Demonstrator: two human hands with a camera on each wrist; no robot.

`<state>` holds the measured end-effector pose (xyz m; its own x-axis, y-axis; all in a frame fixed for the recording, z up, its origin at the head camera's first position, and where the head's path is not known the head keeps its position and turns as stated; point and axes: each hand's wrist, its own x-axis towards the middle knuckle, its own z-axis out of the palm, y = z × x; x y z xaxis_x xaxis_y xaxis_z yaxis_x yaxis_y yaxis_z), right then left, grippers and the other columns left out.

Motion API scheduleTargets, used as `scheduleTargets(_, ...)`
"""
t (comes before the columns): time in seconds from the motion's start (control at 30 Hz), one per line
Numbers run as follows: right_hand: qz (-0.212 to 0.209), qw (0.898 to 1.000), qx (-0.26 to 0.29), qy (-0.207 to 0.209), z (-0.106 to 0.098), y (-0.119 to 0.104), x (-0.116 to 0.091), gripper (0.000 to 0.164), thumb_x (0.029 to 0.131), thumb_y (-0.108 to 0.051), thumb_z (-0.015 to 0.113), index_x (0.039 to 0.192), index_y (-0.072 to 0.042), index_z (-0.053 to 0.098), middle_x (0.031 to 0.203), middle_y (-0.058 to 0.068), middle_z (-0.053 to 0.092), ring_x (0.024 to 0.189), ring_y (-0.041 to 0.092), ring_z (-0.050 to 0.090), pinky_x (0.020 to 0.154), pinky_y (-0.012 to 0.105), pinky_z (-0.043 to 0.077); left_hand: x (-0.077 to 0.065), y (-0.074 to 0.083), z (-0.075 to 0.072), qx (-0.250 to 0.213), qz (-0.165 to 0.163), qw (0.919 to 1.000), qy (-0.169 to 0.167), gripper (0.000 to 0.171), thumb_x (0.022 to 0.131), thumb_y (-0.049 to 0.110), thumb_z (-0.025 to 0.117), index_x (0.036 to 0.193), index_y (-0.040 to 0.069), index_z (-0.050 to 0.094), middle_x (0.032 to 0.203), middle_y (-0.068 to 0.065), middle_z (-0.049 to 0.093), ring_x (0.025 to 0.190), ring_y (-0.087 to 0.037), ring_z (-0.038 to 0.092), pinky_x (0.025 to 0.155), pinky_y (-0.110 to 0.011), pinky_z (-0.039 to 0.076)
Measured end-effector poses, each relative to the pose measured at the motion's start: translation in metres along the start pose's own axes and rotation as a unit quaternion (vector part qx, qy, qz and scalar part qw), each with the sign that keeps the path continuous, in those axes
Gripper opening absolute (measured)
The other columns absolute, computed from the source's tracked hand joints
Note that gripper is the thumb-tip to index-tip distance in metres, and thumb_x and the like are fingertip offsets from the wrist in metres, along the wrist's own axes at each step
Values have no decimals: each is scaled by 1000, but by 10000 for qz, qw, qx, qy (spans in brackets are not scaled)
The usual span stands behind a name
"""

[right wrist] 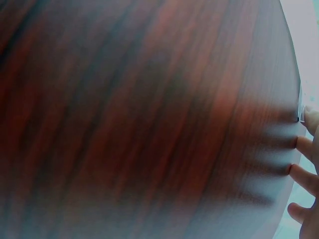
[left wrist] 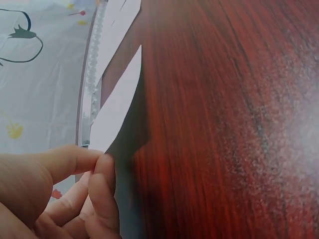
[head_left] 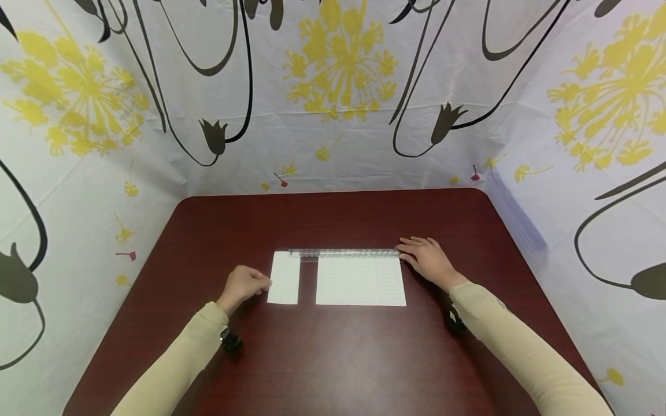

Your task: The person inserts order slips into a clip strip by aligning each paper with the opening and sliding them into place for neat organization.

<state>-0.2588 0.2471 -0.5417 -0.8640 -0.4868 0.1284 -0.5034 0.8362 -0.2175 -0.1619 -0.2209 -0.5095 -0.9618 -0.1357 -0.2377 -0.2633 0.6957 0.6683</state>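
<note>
A narrow white paper strip (head_left: 284, 278) lies left of a wider white sheet (head_left: 360, 281) with faint printed lines, a gap of bare wood between them. Along their top edges runs a clear ruler (head_left: 309, 254). My left hand (head_left: 243, 287) pinches the strip's left edge between thumb and fingertips; in the left wrist view the strip (left wrist: 119, 109) bows up off the wood. At the ruler's right end, my right hand (head_left: 428, 260) rests with fingers spread, the thumb touching it. Only those fingertips (right wrist: 305, 181) show at the right wrist view's edge.
All of this is on a dark red wooden table (head_left: 333, 358) with rounded far corners. White cloth (head_left: 333, 156) with yellow and grey flower prints hangs around three sides. A black wrist camera (head_left: 231, 341) hangs below the left sleeve.
</note>
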Motion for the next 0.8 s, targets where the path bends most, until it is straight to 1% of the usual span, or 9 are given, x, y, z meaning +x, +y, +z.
scheduleTargets(0.23, -41, 10000, -8, 37, 1, 1, 0, 42, 99, -32, 59, 137, -14, 61, 146, 11, 55, 137, 37, 50, 113, 65, 32, 1, -3, 3, 157, 162, 9997, 131, 17, 79, 24, 76, 80, 7, 79, 72, -4, 75, 61, -11, 65, 58, -23, 47)
scheduleTargets(0.43, -36, 10000, -4, 26, 1, 1, 1, 42, 99, -32, 58, 137, -14, 60, 147, 12, 55, 137, 37, 49, 113, 65, 32, 1, -4, 4, 314, 289, 9988, 248, 17, 81, 24, 76, 77, 8, 79, 68, -3, 73, 61, -11, 62, 54, -24, 44)
scheduleTargets(0.57, -22, 10000, -20, 21, 1, 0, 1, 42, 99, -32, 59, 137, -14, 60, 147, 12, 55, 137, 37, 49, 114, 65, 31, 1, -4, 4, 384, 413, 9976, 392, 16, 83, 24, 75, 79, 9, 79, 71, -3, 75, 61, -13, 60, 54, -25, 44)
scheduleTargets(0.63, -7, 10000, -12, 12, 1, 0, 0, 42, 99, -32, 59, 137, -14, 60, 147, 12, 55, 137, 37, 49, 114, 65, 31, 1, -4, 5, 445, 670, 9952, 551, 15, 84, 23, 75, 81, 10, 79, 76, -4, 76, 64, -13, 62, 57, -27, 47)
scheduleTargets(0.67, -4, 10000, -6, 9, 1, 0, 0, 42, 99, -32, 59, 137, -14, 60, 147, 12, 55, 137, 38, 49, 114, 65, 31, 1, -4, 6, 487, 853, 9931, 639, 14, 85, 23, 74, 82, 10, 79, 78, -4, 76, 67, -14, 64, 59, -29, 50)
scheduleTargets(0.7, -2, 10000, 0, 4, 1, 0, 0, 42, 99, -32, 59, 137, -14, 60, 147, 12, 55, 137, 38, 49, 114, 65, 31, 1, -4, 6, 577, 1105, 9896, 718, 13, 86, 22, 74, 84, 11, 79, 81, -4, 77, 69, -15, 65, 62, -31, 52)
scheduleTargets(0.73, -3, 10000, 3, 1, 1, -1, 0, 42, 99, -32, 59, 137, -14, 60, 147, 12, 55, 138, 38, 48, 114, 65, 31, 2, -4, 7, 744, 1421, 9840, 781, 12, 87, 22, 74, 87, 12, 78, 84, -4, 77, 73, -15, 67, 69, -34, 56)
scheduleTargets(0.77, -3, 10000, 8, 5, 0, -1, 0, 42, 99, -31, 59, 137, -14, 60, 147, 12, 55, 138, 38, 48, 114, 65, 31, 2, -4, 8, 946, 1746, 9767, 818, 11, 87, 22, 74, 91, 13, 78, 89, -3, 77, 78, -16, 67, 73, -37, 57)
scheduleTargets(0.8, -3, 10000, 20, 11, 0, -1, 0, 42, 99, -31, 59, 137, -14, 60, 147, 12, 55, 138, 38, 48, 114, 65, 31, 3, -4, 8, 1165, 2092, 9674, 821, 12, 88, 23, 74, 95, 13, 78, 93, -3, 77, 84, -17, 68, 79, -39, 57)
